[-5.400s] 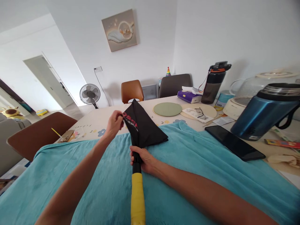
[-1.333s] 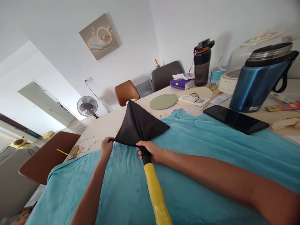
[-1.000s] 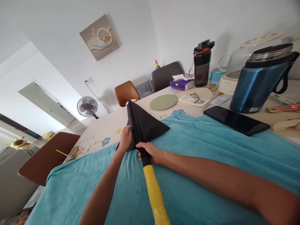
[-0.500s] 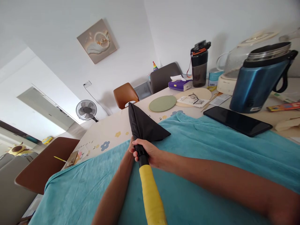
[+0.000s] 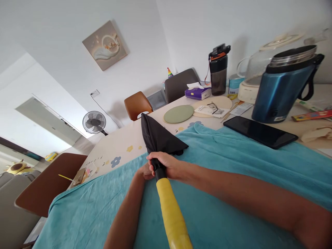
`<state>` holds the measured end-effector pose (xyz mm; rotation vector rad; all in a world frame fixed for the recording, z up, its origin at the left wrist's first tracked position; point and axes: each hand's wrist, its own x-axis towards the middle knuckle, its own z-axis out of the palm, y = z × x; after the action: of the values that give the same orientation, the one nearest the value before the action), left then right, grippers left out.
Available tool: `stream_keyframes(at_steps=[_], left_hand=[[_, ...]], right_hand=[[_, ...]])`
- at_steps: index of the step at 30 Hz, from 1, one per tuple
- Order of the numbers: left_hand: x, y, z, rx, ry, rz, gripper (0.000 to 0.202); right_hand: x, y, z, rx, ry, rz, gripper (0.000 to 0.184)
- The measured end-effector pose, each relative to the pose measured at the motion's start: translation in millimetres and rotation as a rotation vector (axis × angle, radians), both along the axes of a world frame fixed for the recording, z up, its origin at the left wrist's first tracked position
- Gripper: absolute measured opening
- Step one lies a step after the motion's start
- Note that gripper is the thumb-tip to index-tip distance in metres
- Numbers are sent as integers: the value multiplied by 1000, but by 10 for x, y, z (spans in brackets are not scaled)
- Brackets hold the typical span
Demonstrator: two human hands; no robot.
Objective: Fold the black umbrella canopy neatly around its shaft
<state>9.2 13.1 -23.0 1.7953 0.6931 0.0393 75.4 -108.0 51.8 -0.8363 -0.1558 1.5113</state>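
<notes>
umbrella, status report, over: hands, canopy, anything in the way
Right hand gripping umbrella just beyond its yellow handle. Left hand partly hidden, grip unclear. Black canopy flared rightward. Phone off right, apart from it.

Black umbrella [image 5: 163, 136] with yellow handle [image 5: 172, 212], plain turquoise blanket [image 5: 220, 145], cream tabletop [image 5: 109, 147] with blue and yellow flowers [image 5: 115, 162].

Illumination was soft and moderately bright. A faint shadow lay on the wall [image 5: 197, 31] beside the sports bottle [image 5: 218, 77]; the blue thermos [image 5: 281, 91] carried highlights. Wide-angle distortion stretched the edges.
</notes>
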Motion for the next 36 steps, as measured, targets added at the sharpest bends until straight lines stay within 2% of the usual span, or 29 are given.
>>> stream_keyframes(at_steps=[2, 4, 5, 6, 8, 9, 11, 13, 16, 19, 22, 24, 26, 29, 31, 36], left_hand=[[-56, 70, 138, -32, 31, -68, 20], [-146, 210, 247, -54, 70, -105, 10], [-187, 295, 275, -44, 75, -67, 4], [-221, 380, 280, -20, 63, 14, 8], [-252, 528, 230, 47, -10, 251, 18], [-250, 581, 184, 77, -51, 352, 21], [-217, 636, 80, 126, -93, 446, 24], [-162, 634, -5, 213, -97, 459, 26], [-89, 585, -73, 433, -69, 453, 28], [-55, 545, -89, 667, -27, 424, 27], [-48, 519, -68, 748, -26, 425, 26], [-51, 497, -31, 673, -63, 433, 23], [-64, 464, 23, 496, -89, 397, 24], [-105, 404, 112, 140, -70, 237, 38], [-143, 375, 162, -30, -66, 134, 40], [-218, 376, 226, -163, -119, -33, 33]], right_hand=[[33, 10, -5, -15, -28, 1, 11], [18, 37, -84, -50, -67, 17, 9], [-8, 53, -149, -68, -89, 27, 9], [-43, 70, -225, -92, -122, 30, 9], [-125, 98, -380, -158, -148, 54, 9], [-162, 106, -446, -135, -152, 42, 9], [-212, 110, -535, -104, -148, 47, 9], [-226, 104, -569, -75, -150, 56, 9], [-212, 95, -572, -59, -160, 60, 9], [-200, 96, -579, -48, -158, 62, 10], [-202, 106, -593, -53, -164, 58, 11], [-205, 114, -598, -66, -168, 53, 12], [-207, 120, -598, -81, -172, 55, 14], [-205, 120, -589, -94, -180, 62, 18], [-202, 114, -581, -90, -173, 50, 22], [-185, 94, -582, -24, -121, 31, 31]])
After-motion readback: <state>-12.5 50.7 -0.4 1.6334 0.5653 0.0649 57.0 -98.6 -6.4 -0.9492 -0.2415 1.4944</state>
